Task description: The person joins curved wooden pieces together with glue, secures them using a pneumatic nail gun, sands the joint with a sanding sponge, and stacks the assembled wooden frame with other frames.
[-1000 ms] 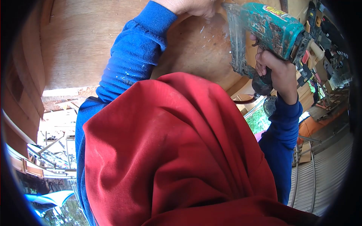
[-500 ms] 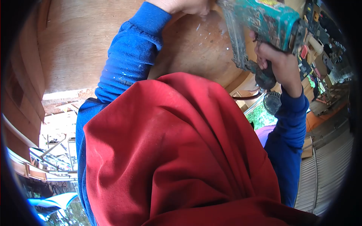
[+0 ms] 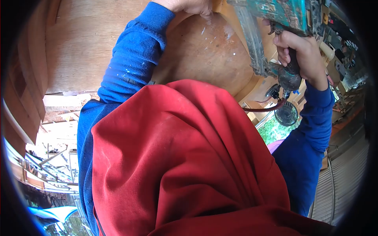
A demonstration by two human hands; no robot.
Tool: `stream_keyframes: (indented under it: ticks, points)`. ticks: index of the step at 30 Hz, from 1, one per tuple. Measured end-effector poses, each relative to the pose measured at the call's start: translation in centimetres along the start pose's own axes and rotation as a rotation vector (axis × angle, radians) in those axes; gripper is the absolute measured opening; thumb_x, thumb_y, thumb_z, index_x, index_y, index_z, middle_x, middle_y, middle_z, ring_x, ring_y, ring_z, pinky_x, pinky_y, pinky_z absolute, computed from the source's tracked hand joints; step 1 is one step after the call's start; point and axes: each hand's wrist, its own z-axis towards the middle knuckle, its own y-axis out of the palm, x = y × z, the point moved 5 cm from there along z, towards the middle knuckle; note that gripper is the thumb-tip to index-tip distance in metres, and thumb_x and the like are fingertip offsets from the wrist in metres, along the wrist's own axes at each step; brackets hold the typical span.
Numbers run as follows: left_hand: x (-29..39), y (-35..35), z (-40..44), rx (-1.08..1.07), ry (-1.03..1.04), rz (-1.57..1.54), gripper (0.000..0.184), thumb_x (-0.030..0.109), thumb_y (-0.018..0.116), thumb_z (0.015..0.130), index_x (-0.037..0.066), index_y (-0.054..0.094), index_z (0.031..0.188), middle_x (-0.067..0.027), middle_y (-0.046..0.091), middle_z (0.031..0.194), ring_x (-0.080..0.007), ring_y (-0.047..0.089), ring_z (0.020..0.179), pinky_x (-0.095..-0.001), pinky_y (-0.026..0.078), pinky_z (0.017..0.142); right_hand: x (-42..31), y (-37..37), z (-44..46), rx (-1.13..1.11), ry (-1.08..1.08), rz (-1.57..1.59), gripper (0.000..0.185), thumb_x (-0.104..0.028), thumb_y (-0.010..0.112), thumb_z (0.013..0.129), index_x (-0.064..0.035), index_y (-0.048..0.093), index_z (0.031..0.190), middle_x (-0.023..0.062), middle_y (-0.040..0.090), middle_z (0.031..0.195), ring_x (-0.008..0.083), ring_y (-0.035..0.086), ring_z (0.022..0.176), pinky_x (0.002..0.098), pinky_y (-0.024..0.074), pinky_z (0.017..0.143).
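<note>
My right hand (image 3: 297,51) is wrapped round the black grip of a worn teal nail gun (image 3: 275,13). Its scuffed magazine (image 3: 252,39) slants down to the left of my fingers. The top of the tool is cut off by the frame. A dark red air hose (image 3: 267,109) runs off below the grip. At the top edge my left hand (image 3: 193,5) lies against a curved plywood panel (image 3: 208,51), its fingers bent and partly out of frame. What those fingers hold, if anything, is hidden.
A red cloth garment (image 3: 189,149) fills the lower middle. Brown wooden boards (image 3: 23,67) stand at the left. A small round fan (image 3: 286,114) is below the nail gun. Tools and clutter (image 3: 346,55) crowd the far right, above corrugated sheeting (image 3: 346,185).
The nail gun and my right hand have shifted right and slightly up, showing more of the hose and fan. My left hand has moved slightly left, staying by the plywood.
</note>
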Motion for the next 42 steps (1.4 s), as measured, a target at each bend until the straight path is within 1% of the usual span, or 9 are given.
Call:
stream_keyframes:
  ticks: [5, 8, 11, 14, 17, 23, 35, 38, 42]
  points:
    - [1.1, -0.8, 0.4, -0.153, -0.09, 0.021, 0.042, 0.006, 0.082, 0.067, 0.004, 0.074, 0.108, -0.0164, 0.074, 0.087, -0.0349, 0.072, 0.084, -0.0436, 0.056, 0.076, -1.3, 0.8, 1.3, -0.033, 0.0, -0.1, 0.031, -0.018, 0.062, 0.093, 0.0034, 0.067, 0.115, -0.0012, 0.047, 0.06, 0.0085, 0.045, 0.049, 0.0269, 0.0404, 0.051]
    - [1.8, -1.3, -0.1, -0.142, -0.11, -0.002, 0.041, 0.003, 0.082, 0.066, 0.005, 0.074, 0.106, -0.0151, 0.075, 0.088, -0.0345, 0.072, 0.086, -0.0438, 0.057, 0.077, -3.3, 1.7, 1.1, -0.023, -0.033, -0.166, 0.036, -0.019, 0.062, 0.094, 0.0024, 0.067, 0.122, -0.0024, 0.046, 0.06, 0.0073, 0.045, 0.049, 0.0256, 0.0396, 0.05]
    - [-0.7, 0.5, 0.7, -0.205, -0.221, -0.084, 0.038, 0.003, 0.082, 0.066, 0.005, 0.074, 0.104, -0.0148, 0.075, 0.088, -0.0352, 0.072, 0.089, -0.0449, 0.056, 0.08, -3.6, 1.3, 1.1, 0.004, -0.013, -0.211, 0.039, -0.019, 0.061, 0.094, 0.0017, 0.066, 0.126, -0.0032, 0.043, 0.058, 0.0067, 0.044, 0.049, 0.0247, 0.0392, 0.05]
    - [0.2, -0.3, 0.1, -0.074, -0.122, 0.072, 0.034, 0.004, 0.083, 0.066, 0.005, 0.076, 0.1, -0.0157, 0.075, 0.091, -0.0363, 0.071, 0.094, -0.0463, 0.056, 0.083, -4.3, 1.4, 1.1, -0.026, -0.016, -0.24, 0.04, -0.021, 0.062, 0.093, 0.0013, 0.067, 0.126, -0.003, 0.044, 0.057, 0.007, 0.045, 0.048, 0.025, 0.0393, 0.051]
    - [0.6, -0.8, 0.3, -0.23, -0.224, 0.038, 0.032, 0.009, 0.084, 0.066, 0.006, 0.077, 0.097, -0.0175, 0.075, 0.095, -0.0378, 0.071, 0.098, -0.0469, 0.056, 0.086, -4.4, 1.4, 1.5, -0.009, -0.001, -0.326, 0.041, -0.023, 0.062, 0.093, 0.0016, 0.068, 0.125, -0.002, 0.045, 0.055, 0.0076, 0.046, 0.049, 0.0251, 0.0398, 0.052]
    - [1.3, -1.2, 0.0, -0.192, -0.243, 0.079, 0.034, 0.014, 0.087, 0.064, 0.006, 0.077, 0.095, -0.0187, 0.075, 0.098, -0.039, 0.07, 0.102, -0.0465, 0.056, 0.088, -3.9, 0.2, 2.1, 0.027, 0.079, -0.423, 0.042, -0.026, 0.062, 0.093, 0.0031, 0.069, 0.123, -0.0009, 0.046, 0.053, 0.008, 0.047, 0.048, 0.0252, 0.0401, 0.052]
    - [0.5, -0.5, 0.3, -0.205, -0.267, 0.086, 0.034, 0.008, 0.086, 0.063, 0.004, 0.079, 0.096, -0.0224, 0.074, 0.101, -0.0402, 0.07, 0.105, -0.047, 0.057, 0.09, -6.0, 2.0, 1.6, 0.028, 0.02, -0.431, 0.039, -0.026, 0.061, 0.094, 0.0017, 0.073, 0.118, -0.0002, 0.048, 0.053, 0.0077, 0.048, 0.049, 0.025, 0.0398, 0.051]
    - [0.6, -0.7, 0.4, -0.256, -0.322, 0.099, 0.035, 0.008, 0.086, 0.063, 0.003, 0.079, 0.097, -0.0225, 0.074, 0.102, -0.0405, 0.07, 0.105, -0.0469, 0.057, 0.09, -5.0, 0.0, 2.5, -0.019, 0.092, -0.514, 0.036, -0.026, 0.061, 0.094, 0.0018, 0.074, 0.112, -0.0001, 0.049, 0.053, 0.008, 0.048, 0.049, 0.0254, 0.0402, 0.051]
    - [0.8, -0.7, 0.0, -0.157, -0.291, 0.126, 0.034, 0.008, 0.086, 0.064, 0.003, 0.079, 0.097, -0.0225, 0.074, 0.102, -0.0407, 0.07, 0.105, -0.0468, 0.057, 0.09, -6.3, 1.6, 2.0, 0.012, 0.06, -0.471, 0.032, -0.025, 0.061, 0.094, 0.0018, 0.074, 0.106, 0.0003, 0.049, 0.053, 0.0084, 0.048, 0.047, 0.0262, 0.0409, 0.051]
